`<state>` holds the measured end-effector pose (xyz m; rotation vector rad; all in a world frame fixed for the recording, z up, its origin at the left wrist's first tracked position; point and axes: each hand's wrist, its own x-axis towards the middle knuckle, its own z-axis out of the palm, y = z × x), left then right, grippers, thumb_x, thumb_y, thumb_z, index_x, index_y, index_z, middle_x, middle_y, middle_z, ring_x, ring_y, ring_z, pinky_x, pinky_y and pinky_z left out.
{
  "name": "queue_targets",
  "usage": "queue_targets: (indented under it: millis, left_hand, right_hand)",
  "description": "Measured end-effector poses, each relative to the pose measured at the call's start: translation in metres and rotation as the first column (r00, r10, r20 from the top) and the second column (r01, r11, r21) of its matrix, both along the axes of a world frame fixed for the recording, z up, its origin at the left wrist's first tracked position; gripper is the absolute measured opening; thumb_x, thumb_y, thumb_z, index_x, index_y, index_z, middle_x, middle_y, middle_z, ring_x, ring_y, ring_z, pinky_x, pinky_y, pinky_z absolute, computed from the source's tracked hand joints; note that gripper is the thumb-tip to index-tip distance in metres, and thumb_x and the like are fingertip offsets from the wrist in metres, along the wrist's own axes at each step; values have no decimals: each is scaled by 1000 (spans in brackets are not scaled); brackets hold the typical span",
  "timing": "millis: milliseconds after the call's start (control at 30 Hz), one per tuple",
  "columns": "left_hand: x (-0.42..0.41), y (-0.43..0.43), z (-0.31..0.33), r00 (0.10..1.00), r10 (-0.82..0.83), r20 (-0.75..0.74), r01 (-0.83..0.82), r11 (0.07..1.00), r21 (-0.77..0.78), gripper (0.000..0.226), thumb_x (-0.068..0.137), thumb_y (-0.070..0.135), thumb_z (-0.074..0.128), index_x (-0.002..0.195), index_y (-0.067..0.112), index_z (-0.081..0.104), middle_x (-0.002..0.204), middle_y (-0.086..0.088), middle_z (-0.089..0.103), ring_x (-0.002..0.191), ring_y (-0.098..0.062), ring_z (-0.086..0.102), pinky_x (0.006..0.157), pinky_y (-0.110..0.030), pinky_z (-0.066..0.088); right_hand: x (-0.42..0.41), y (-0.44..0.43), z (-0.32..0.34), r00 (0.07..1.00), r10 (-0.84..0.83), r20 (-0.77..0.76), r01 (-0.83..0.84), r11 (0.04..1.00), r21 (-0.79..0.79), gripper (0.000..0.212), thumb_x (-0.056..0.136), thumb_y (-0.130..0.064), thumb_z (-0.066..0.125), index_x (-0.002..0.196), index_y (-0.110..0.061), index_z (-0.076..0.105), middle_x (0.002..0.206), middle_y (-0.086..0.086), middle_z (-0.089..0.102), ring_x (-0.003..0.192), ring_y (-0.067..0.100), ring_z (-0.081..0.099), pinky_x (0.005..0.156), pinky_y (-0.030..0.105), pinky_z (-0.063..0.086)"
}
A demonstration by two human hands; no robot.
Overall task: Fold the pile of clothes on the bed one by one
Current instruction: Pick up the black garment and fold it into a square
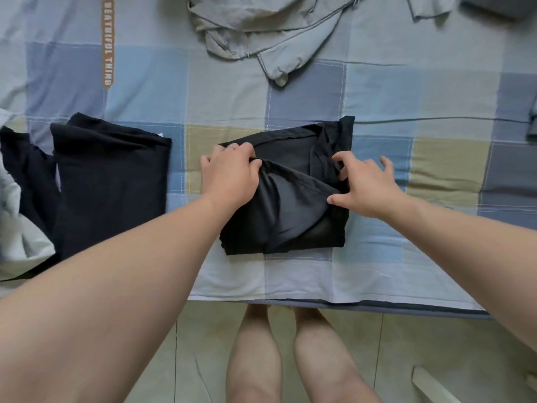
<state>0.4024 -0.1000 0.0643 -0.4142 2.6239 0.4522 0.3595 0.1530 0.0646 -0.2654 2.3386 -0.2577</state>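
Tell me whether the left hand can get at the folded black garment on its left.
Probably yes. Only bare checked bedsheet lies between the left hand and the folded black garment, though it must first release the half-folded black garment it grips.

Printed words: you are looking at "BEATUIFUL THING", spelled just so, in pale capitals.
Carrier: the words are running along a narrow brown-orange strip [107,42] on the checked bedsheet [145,82].
Direction: the letters are lying sideways, and the line is reading from the far end towards you.
Place: the strip is sitting well beyond and to the left of your left hand [229,173], which is gripping the black garment [290,205]; it is lying farther still from your right hand [366,187].
Tag: a small white tag [160,135] is peeking from the folded black clothes [113,184] left of your left hand, too small to read.
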Motion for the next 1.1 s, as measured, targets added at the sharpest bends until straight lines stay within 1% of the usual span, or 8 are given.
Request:
queue_targets:
  millis: [167,267,467,600,800,900,1000,1100]
  left_hand:
    - [3,-11,6,969,247,23,-246,968,-53,16,104,29,40,103,19,53,115,-4,60,119,-30,44,96,-44,29]
    - [3,-6,8,998,40,-42,-40,999,-2,19,101,37,44,107,23,56,112,2,66,119,-25,47,100,-43,26]
    - [-4,10,7,936,-350,44,350,937,9,40,93,62,54,116,30,58,110,7,67,112,-24,49,98,-43,33]
    - [-10,9,1,999,-32,-19,31,999,-19,23,102,43,47,110,26,60,116,2,62,115,-27,48,94,-43,32]
    - [-3,2,-17,977,210,42,-200,965,-168,22,101,36,48,112,21,60,135,-2,53,131,-30,37,102,-46,28]
    - [7,8,-13,966,196,-170,-223,961,-162,23,96,28,57,118,23,56,153,-1,39,143,-30,28,113,-48,23]
    - [21,22,-5,920,-125,-370,91,990,-108,29,87,28,64,116,26,60,150,-2,44,141,-30,32,113,-49,24]
    - [38,29,-12,843,-446,-301,425,895,-135,29,87,36,66,115,28,64,148,-2,50,140,-31,37,113,-51,27]
  right_hand:
    - [-7,2,1,992,84,93,-93,991,98,52,86,-54,69,131,-33,53,131,-2,53,132,27,42,119,56,7]
    - [-9,-4,-1,1000,27,8,-27,999,31,12,93,-40,63,97,-30,59,110,-5,54,115,27,51,117,53,16]
    - [-15,-7,8,979,-198,-45,188,967,-175,11,96,-24,53,88,-19,48,80,0,62,81,28,56,79,37,40]
    - [-31,-18,9,927,-368,-76,324,885,-336,12,99,-27,54,91,-19,51,72,-1,65,76,24,62,72,38,47]
    - [-60,-49,-13,845,-533,-41,497,811,-309,6,98,-23,54,96,-18,56,100,2,67,97,24,60,84,34,46]
    - [-35,-48,-8,895,-333,-295,243,922,-303,25,93,-22,55,117,-16,56,125,4,55,118,27,49,97,38,36]
    - [3,-36,-6,855,-91,-510,-69,956,-285,31,83,-23,58,114,-18,60,132,3,52,125,27,45,103,43,30]
    - [24,-26,-20,887,62,-457,-167,967,-192,28,83,-18,56,109,-17,66,130,6,58,125,33,50,101,47,31]
